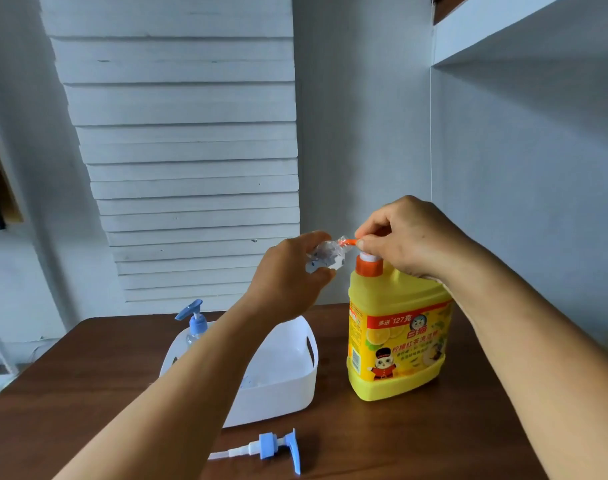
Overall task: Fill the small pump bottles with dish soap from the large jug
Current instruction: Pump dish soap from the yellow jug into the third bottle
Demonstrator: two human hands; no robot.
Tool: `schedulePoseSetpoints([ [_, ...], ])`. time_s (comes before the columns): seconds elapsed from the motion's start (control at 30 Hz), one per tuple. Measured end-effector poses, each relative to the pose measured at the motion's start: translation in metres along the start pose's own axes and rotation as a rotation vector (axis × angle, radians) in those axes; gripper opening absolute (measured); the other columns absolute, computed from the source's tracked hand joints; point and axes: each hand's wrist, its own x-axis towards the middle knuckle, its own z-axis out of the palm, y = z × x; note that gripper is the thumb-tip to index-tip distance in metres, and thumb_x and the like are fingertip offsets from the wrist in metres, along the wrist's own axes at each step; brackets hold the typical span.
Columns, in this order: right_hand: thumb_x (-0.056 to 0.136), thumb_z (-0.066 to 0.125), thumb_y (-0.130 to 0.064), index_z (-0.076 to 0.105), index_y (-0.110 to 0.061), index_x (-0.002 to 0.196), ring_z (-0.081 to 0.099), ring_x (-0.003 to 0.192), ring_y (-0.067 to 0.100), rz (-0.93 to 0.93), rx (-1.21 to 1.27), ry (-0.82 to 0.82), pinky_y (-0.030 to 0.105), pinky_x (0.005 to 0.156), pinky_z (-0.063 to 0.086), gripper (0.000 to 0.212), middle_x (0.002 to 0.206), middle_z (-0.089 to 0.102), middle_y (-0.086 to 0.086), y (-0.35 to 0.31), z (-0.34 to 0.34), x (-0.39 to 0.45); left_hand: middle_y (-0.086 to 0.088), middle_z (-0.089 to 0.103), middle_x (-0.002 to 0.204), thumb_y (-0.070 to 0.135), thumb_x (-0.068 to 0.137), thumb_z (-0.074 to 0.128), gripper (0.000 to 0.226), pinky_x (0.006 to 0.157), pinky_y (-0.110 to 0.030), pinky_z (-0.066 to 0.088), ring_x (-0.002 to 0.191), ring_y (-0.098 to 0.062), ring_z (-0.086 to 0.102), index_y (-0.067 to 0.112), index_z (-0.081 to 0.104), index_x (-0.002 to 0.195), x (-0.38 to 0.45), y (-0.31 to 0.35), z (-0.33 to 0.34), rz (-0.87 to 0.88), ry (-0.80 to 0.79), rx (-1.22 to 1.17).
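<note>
A large yellow soap jug [398,344] with an orange pump collar stands upright on the brown table. My right hand [404,237] rests on top of its pump head, fingers closed over the orange spout. My left hand [288,275] holds a small clear bottle [325,259] tilted on its side, its mouth right at the orange spout tip. A loose blue pump top [264,448] with its white tube lies on the table near the front edge. Another small bottle with a blue pump [194,322] stands in the white basket, partly hidden by my left forearm.
The white plastic basket [295,375] sits left of the jug on the brown table [70,393]. A stack of white boards leans against the wall behind. A grey wall is close on the right, with a green object at the right edge.
</note>
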Motion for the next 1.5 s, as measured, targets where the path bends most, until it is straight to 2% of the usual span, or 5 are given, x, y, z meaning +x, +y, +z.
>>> schedulePoseSetpoints([
  [0.3, 0.084, 0.065, -0.019, 0.077, -0.015, 0.085, 0.065, 0.083, 0.018, -0.026, -0.032, -0.016, 0.016, 0.056, 0.043, 0.012, 0.085, 0.071, -0.001, -0.009, -0.019, 0.006, 0.002, 0.067, 0.106, 0.026, 0.084, 0.062, 0.032, 0.055, -0.006, 0.028, 0.076, -0.011, 0.049, 0.028, 0.057, 0.115, 0.006, 0.008, -0.008, 0.013, 0.024, -0.016],
  [0.63, 0.083, 0.065, -0.020, 0.077, -0.015, 0.083, 0.061, 0.078, 0.015, -0.027, -0.046, -0.035, 0.016, 0.057, 0.041, 0.012, 0.066, 0.055, -0.018, -0.003, -0.005, -0.002, 0.002, 0.068, 0.106, 0.026, 0.084, 0.063, 0.034, 0.055, -0.008, 0.029, 0.077, -0.010, 0.049, 0.030, 0.057, 0.117, -0.001, 0.005, -0.004, -0.005, -0.017, -0.005],
  [0.83, 0.083, 0.067, -0.022, 0.076, -0.019, 0.084, 0.057, 0.070, 0.003, -0.035, -0.027, -0.036, 0.016, 0.050, 0.039, 0.010, 0.068, 0.057, -0.019, -0.008, -0.021, 0.005, 0.002, 0.067, 0.107, 0.026, 0.084, 0.063, 0.033, 0.056, -0.009, 0.029, 0.078, -0.012, 0.050, 0.029, 0.057, 0.116, 0.005, 0.011, -0.011, 0.012, 0.011, -0.010],
  [1.17, 0.084, 0.065, -0.022, 0.075, -0.021, 0.090, 0.058, 0.080, 0.014, -0.040, -0.040, -0.020, 0.021, 0.055, 0.040, 0.012, 0.089, 0.067, -0.006, -0.002, -0.001, 0.003, 0.004, 0.068, 0.105, 0.027, 0.084, 0.062, 0.031, 0.053, -0.005, 0.027, 0.075, -0.009, 0.049, 0.030, 0.058, 0.114, -0.001, 0.001, -0.001, -0.015, 0.002, -0.012],
  [1.5, 0.082, 0.067, -0.019, 0.076, -0.018, 0.080, 0.061, 0.071, 0.009, -0.036, -0.026, -0.023, 0.017, 0.050, 0.041, 0.010, 0.073, 0.064, -0.015, -0.004, -0.016, 0.009, 0.003, 0.067, 0.105, 0.026, 0.083, 0.063, 0.031, 0.055, -0.008, 0.029, 0.077, -0.011, 0.050, 0.028, 0.058, 0.114, 0.005, 0.007, -0.010, 0.009, 0.018, -0.020],
])
